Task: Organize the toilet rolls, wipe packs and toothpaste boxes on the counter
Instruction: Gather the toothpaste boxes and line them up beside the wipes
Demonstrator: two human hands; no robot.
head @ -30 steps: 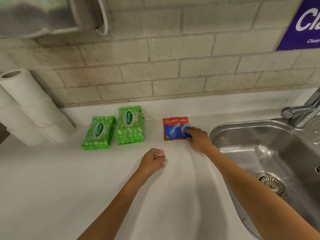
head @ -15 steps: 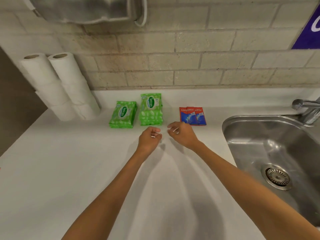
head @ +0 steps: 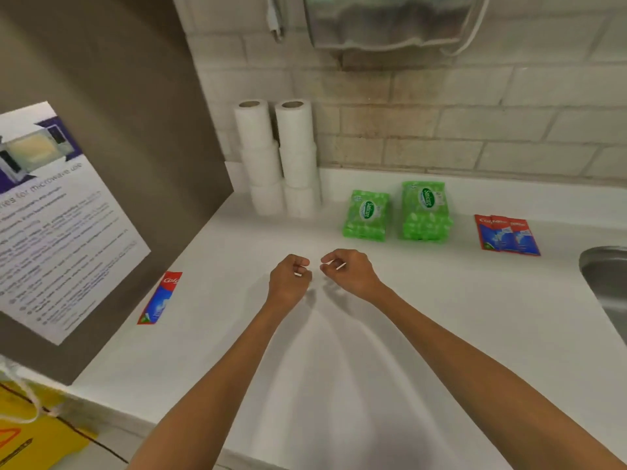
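On the brown panel left of the surface hangs a poster (head: 61,212) with a picture of a microwave and a heading of which only "microwave use" can be read; the smaller print is blurred. One toothpaste box (head: 159,297), red and blue, lies flat at the left edge of the surface against the panel, with the start of "Colgate" showing. In the back left corner the toilet rolls (head: 278,157) stand upright in two stacks side by side, three high.

Over the middle of the surface the left hand (head: 288,283) and the right hand (head: 349,271) hover close together. Each grip is clenched, fingers curled in, around none of the goods. A pale sliver shows at each hand's fingertips, too small to make out.

Near the back edge two green wipe packs (head: 366,215) marked "Sanicare" sit side by side, the right one higher. Further right three toothpaste boxes (head: 507,234) lie flat, overlapping, "Colgate" partly readable, near the sink (head: 607,286).

Since half a second ago the view has swung left: the poster and the lone box have come into sight and the tap has gone out. The goods lie as before, and the hands have kept their clenched pose. A second ago the right hand was on the three boxes; now it is well apart from them.
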